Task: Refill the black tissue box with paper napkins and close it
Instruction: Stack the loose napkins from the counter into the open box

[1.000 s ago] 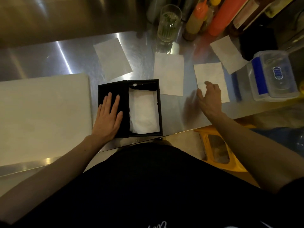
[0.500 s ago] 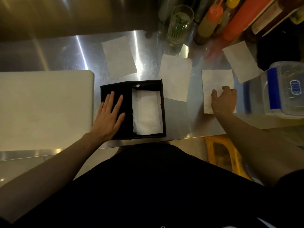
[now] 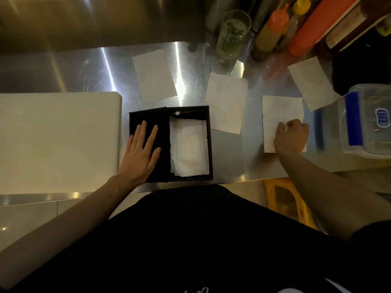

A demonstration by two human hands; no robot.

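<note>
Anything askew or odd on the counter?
Four loose napkins lie scattered at different angles; the far-right napkin overhangs the plastic container. A small white scrap sits on the black tissue box's back edge. No spills visible.

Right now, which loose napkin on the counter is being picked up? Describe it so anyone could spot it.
Start at the steel counter and find the open black tissue box near its front edge. Two napkins lie to its right; take the farther one, beside the clear plastic container. It alone has the right hand resting on its near end.
</note>
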